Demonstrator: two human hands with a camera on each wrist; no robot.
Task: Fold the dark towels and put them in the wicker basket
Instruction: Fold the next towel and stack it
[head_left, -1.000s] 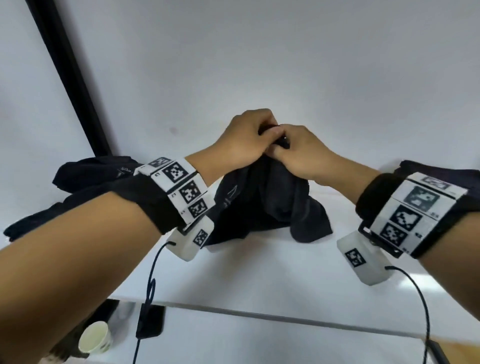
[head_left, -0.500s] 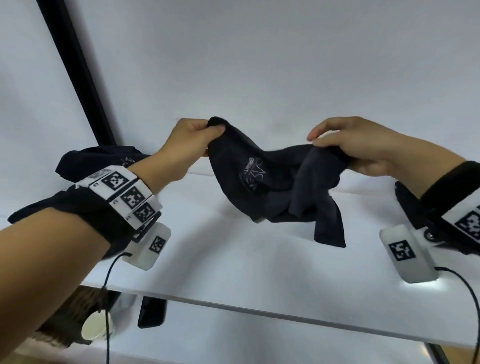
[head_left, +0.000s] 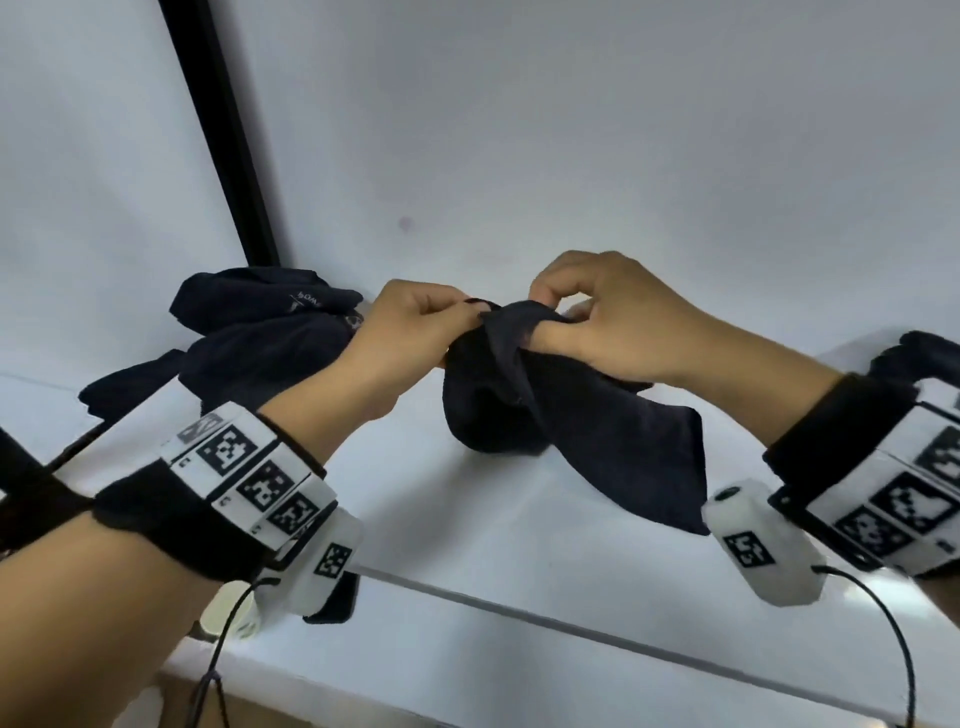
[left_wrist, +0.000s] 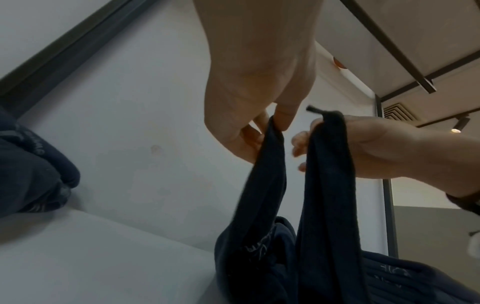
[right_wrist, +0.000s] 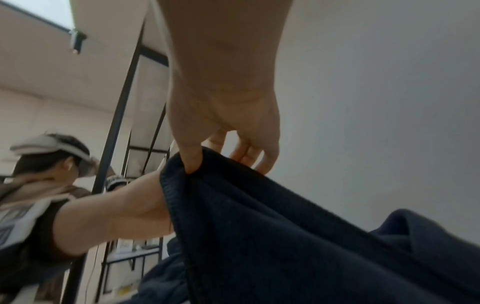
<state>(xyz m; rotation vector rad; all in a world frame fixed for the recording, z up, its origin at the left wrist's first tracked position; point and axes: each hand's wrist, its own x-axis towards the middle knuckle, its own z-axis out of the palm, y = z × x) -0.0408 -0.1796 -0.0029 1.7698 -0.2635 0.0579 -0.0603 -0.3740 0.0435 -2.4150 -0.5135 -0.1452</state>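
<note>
A dark navy towel (head_left: 571, 421) hangs bunched above the white table (head_left: 519, 545), held up by both hands close together. My left hand (head_left: 415, 322) pinches one top edge of it; in the left wrist view the towel (left_wrist: 267, 185) hangs from the thumb and finger of my left hand (left_wrist: 262, 131). My right hand (head_left: 597, 317) pinches the edge beside it; in the right wrist view my right hand (right_wrist: 215, 148) has its thumb pressed into the towel (right_wrist: 285, 226). A pile of more dark towels (head_left: 260, 332) lies at the back left. No wicker basket is in view.
A black upright post (head_left: 218, 130) stands at the back left against the pale wall. Another dark cloth (head_left: 930, 348) lies at the table's right edge. A paper cup (head_left: 228, 613) and a dark object (head_left: 337, 597) sit below the table's front edge.
The hands were together, spread the towel apart half a second ago, and have now come back together with its top edges gathered.
</note>
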